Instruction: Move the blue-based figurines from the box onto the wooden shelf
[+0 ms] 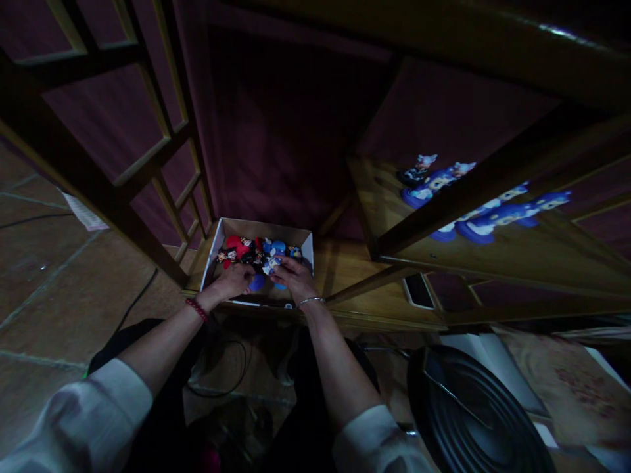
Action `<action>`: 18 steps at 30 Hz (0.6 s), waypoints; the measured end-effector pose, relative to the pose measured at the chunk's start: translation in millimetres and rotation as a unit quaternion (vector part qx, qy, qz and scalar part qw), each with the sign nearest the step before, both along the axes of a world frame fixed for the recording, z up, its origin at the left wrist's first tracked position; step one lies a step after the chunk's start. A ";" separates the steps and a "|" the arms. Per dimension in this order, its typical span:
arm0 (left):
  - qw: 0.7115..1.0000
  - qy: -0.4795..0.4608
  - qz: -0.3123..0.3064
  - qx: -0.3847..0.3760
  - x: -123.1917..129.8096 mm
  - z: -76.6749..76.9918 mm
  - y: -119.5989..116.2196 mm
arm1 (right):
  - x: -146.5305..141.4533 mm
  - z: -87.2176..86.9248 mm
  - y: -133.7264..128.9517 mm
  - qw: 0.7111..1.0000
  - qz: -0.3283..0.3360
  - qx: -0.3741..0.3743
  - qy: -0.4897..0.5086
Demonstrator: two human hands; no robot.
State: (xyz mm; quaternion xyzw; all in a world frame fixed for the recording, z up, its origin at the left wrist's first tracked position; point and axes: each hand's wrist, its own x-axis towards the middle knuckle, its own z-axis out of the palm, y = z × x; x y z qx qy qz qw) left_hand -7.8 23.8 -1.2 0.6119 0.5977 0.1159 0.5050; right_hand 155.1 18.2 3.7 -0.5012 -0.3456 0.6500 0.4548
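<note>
A shallow open cardboard box (pixel 308 246) with white outer sides holds several small painted figurines. A red and black figurine (pixel 241 246) lies in its left part, and a blue figurine (pixel 275 247) lies toward the right. Between my hands is a white and blue figurine (pixel 271 265), tilted, with a round purple base (pixel 256 282) beside its lower end. My left hand (pixel 235 281) is closed at the purple base, its fingertips partly hidden. From the right, my right hand (pixel 294 276) pinches the white and blue figurine near its head.
The box rests on a low wooden shelf (pixel 345 263). Several similar blue-purple figurines (pixel 480 220) stand on a raised wooden shelf at right. A phone (pixel 418 290) lies at the shelf's front. Wooden lattice (pixel 162 154) rises at left; a black ridged round stool seat (pixel 473 414) is lower right.
</note>
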 end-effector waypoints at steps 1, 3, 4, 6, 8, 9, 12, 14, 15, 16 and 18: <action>1.000 -0.015 0.013 -0.009 0.9 -1.1 0.0 | 0.6 -0.4 -0.2 1.000 0.003 0.007 -0.018; 0.998 -0.044 0.040 -0.030 2.5 -2.8 -0.1 | 2.1 -1.2 -0.8 0.998 0.015 0.020 -0.059; 0.996 -0.055 0.052 -0.042 3.2 -3.2 -0.1 | 2.9 -1.6 -1.0 0.996 0.024 0.025 -0.080; 0.993 -0.075 0.069 -0.062 4.7 -3.4 -0.3 | 4.4 -2.6 -1.3 0.992 0.045 0.031 -0.115; 0.988 -0.102 0.083 -0.080 6.2 -2.6 -1.2 | 5.4 -4.3 -1.2 0.988 0.062 0.032 -0.135; 0.985 -0.118 0.091 -0.087 7.0 -2.0 -1.9 | 5.6 -5.4 -1.1 0.987 0.068 0.030 -0.142; 0.975 -0.166 0.110 -0.095 9.2 -0.5 -4.6 | 5.5 -9.7 -0.5 0.984 0.075 0.020 -0.161; 0.970 -0.186 0.126 -0.092 10.3 0.1 -6.2 | 5.0 -12.4 -0.4 0.981 0.076 0.018 -0.179; 0.968 -0.193 0.135 -0.091 10.7 0.4 -6.9 | 4.7 -13.3 -0.4 0.979 0.076 0.019 -0.191; 0.965 -0.198 0.146 -0.091 11.2 0.8 -7.4 | 4.4 -14.0 -0.5 0.976 0.078 0.019 -0.202; 0.960 -0.210 0.157 -0.095 11.9 1.7 -8.2 | 3.8 -14.3 -0.8 0.973 0.082 0.015 -0.215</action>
